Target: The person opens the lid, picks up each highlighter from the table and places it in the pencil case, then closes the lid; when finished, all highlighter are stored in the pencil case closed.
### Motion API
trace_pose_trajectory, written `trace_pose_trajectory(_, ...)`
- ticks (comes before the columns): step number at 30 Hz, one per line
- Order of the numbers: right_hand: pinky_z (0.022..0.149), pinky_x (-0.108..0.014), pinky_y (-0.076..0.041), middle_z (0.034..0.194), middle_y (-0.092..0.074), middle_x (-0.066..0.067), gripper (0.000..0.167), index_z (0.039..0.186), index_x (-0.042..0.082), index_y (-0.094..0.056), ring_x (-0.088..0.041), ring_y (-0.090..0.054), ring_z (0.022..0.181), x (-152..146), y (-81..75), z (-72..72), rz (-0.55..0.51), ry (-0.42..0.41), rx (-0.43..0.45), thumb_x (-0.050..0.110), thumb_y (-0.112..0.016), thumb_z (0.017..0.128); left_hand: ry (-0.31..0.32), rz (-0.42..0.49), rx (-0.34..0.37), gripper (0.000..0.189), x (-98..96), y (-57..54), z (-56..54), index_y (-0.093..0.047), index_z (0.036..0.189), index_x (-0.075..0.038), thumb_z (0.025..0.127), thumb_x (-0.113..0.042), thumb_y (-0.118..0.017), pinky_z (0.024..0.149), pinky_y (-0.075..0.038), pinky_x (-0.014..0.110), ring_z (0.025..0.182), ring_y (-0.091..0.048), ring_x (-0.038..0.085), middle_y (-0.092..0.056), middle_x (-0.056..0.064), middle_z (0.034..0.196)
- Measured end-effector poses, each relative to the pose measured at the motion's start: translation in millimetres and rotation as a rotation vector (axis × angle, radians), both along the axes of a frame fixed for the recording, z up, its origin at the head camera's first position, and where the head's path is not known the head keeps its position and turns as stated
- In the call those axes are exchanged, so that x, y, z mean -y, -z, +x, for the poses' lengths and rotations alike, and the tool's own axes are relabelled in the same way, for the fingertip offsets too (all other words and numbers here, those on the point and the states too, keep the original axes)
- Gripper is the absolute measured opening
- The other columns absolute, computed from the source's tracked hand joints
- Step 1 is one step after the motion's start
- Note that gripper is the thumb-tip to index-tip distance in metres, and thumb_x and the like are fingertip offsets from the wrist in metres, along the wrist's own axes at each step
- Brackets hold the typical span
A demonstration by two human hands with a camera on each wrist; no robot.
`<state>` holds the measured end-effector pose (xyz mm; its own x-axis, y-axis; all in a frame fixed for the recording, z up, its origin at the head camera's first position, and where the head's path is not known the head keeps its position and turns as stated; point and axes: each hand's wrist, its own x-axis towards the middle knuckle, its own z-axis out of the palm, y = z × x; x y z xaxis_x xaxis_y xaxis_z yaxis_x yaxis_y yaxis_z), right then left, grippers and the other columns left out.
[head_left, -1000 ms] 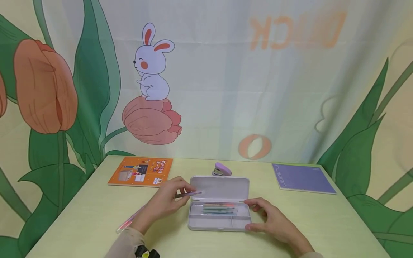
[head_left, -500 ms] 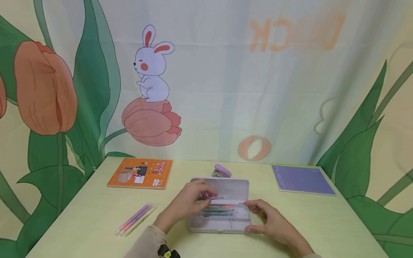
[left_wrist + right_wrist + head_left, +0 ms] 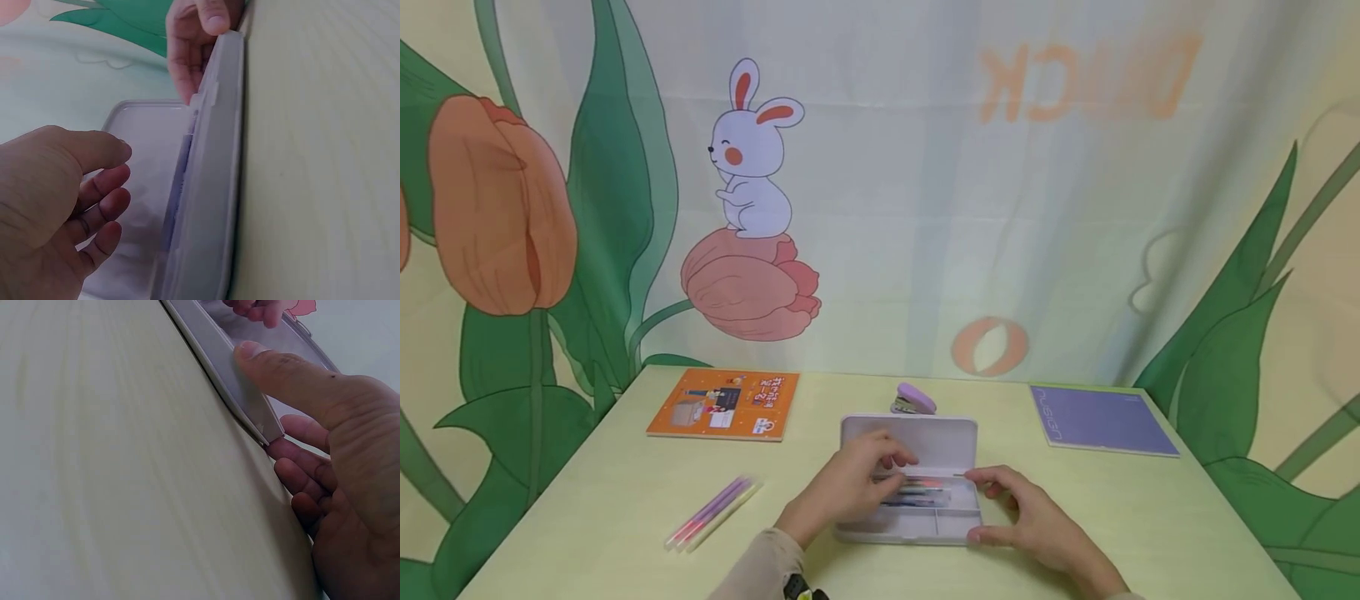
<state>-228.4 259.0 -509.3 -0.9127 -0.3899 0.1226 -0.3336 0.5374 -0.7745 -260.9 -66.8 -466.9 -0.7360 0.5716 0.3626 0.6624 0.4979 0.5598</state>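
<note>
A light grey pencil case (image 3: 913,525) lies on the table with its lid raised at the back. Several pens (image 3: 925,492) rest in its long rear compartment; the two front compartments hold nothing visible. My left hand (image 3: 853,483) hovers over the left part of the case, covering some pens. In the left wrist view its fingers (image 3: 112,203) are loosely bent with nothing between them and the thumb. My right hand (image 3: 1033,517) holds the right end of the case, thumb at the front corner and fingers toward the back, as the right wrist view also shows.
Pink, purple and yellow pens (image 3: 711,512) lie side by side left of the case. An orange book (image 3: 726,404) is at the back left, a purple stapler (image 3: 913,398) behind the lid, and a blue-purple notebook (image 3: 1105,419) at the back right.
My left hand has moved right with a pen, from beside the case to over it, and let the pen go in the rear compartment. The right hand has stayed at the case.
</note>
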Motion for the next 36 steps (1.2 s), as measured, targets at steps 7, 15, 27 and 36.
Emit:
trace_pose_trajectory(7,0.098,-0.027,-0.044,0.124,-0.064,0.001,0.073,0.147,0.023,-0.067,-0.020,-0.056,0.117,0,-0.2,1.8,0.001,0.014,0.013,0.039,-0.099,0.084,-0.049,0.026,-0.023,0.020,11.5,-8.7,-1.5,-0.083,0.118,-0.009,0.100,-0.003,-0.077,0.091,-0.060,0.038,0.099,-0.069,0.019,-0.078,0.004,0.111)
trace_pose_trajectory(15,0.099,-0.027,-0.044,0.125,-0.065,0.000,0.073,0.147,0.022,-0.066,-0.021,-0.056,0.118,1,1.7,1.8,-0.004,0.006,0.010,0.038,-0.099,0.084,-0.030,0.079,-0.045,0.020,20.1,-16.6,-2.9,-0.083,0.117,-0.007,0.098,-0.003,-0.077,0.087,-0.061,0.043,0.094,-0.069,0.016,-0.080,0.007,0.110)
trace_pose_trajectory(27,0.099,-0.027,-0.044,0.125,-0.065,-0.001,0.075,0.148,0.019,-0.066,-0.022,-0.056,0.118,1,-0.5,2.6,-0.008,0.003,0.007,0.039,-0.099,0.083,-0.069,0.061,-0.061,0.020,54.5,-23.7,7.4,-0.082,0.118,-0.008,0.099,-0.003,-0.078,0.083,-0.060,0.038,0.095,-0.070,0.018,-0.079,0.005,0.109)
trace_pose_trajectory(36,0.099,-0.027,-0.045,0.125,-0.065,0.001,0.075,0.148,0.022,-0.066,-0.022,-0.056,0.118,0,-0.6,1.7,0.003,0.009,0.008,0.040,-0.099,0.083,-0.265,0.026,0.009,0.023,125.2,-27.1,16.2,-0.082,0.119,-0.021,0.101,-0.007,-0.080,0.084,-0.058,0.040,0.098,-0.066,0.015,-0.077,-0.010,0.112)
